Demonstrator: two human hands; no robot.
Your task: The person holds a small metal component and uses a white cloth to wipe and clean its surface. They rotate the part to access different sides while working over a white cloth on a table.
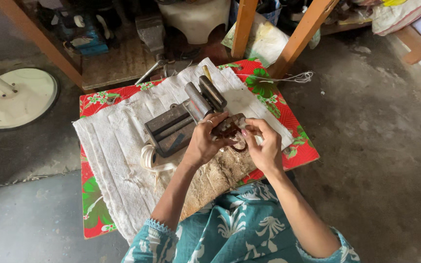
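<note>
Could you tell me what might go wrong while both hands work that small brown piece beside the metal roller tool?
1. The left hand and right hand pinch the brown piece right beside the roller tool; fingers could get caught if it turns.
2. The piece is small and held off the cloth; it might slip and fall to the floor.
3. The white strip curls near the left wrist and may snag.

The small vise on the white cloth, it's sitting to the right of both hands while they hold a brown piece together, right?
Not quite. In the head view the small vise sits left of the hands; the left hand and right hand do hold the brown piece together over the white cloth.
</note>
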